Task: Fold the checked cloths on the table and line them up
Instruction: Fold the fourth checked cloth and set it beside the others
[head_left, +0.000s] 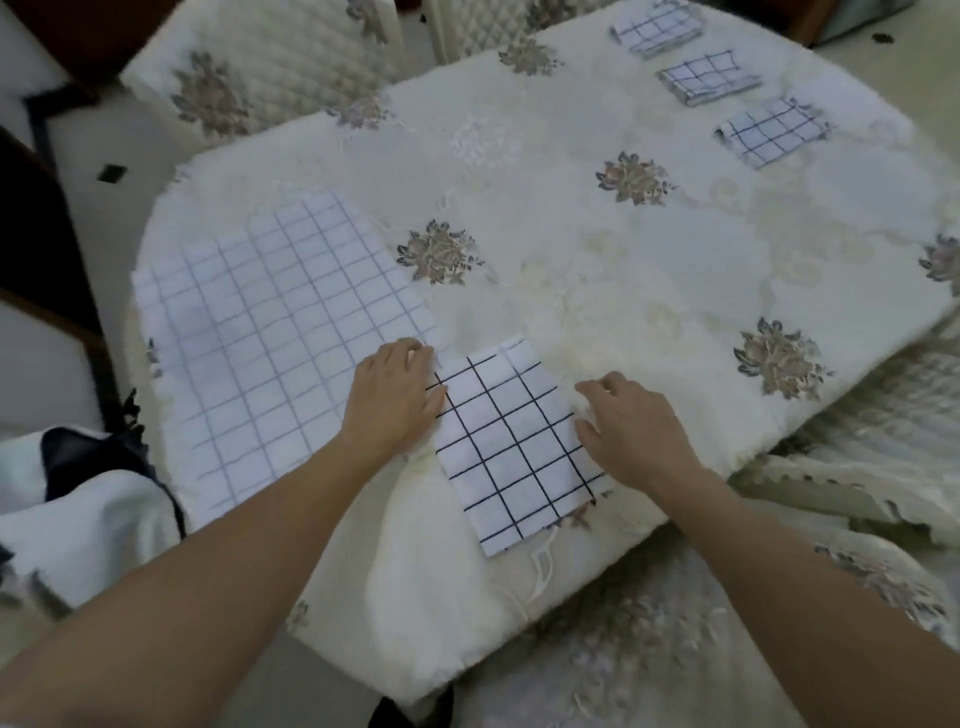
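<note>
A folded white cloth with a dark check (511, 447) lies near the table's front edge, between my hands. My left hand (393, 397) lies flat with its fingers on the cloth's left edge. My right hand (631, 423) touches the cloth's right edge with loosely bent fingers. A large unfolded checked cloth (270, 332) is spread flat at the left of the table. Three folded checked cloths stand in a row at the far right: the farthest folded cloth (655, 26), the middle folded cloth (709, 78) and the nearest folded cloth (771, 131).
The table (571, 249) is covered with a cream floral tablecloth that hangs over the front edge. A quilted chair (249, 73) stands at the far left side. A white and dark bundle (78, 499) sits at the lower left.
</note>
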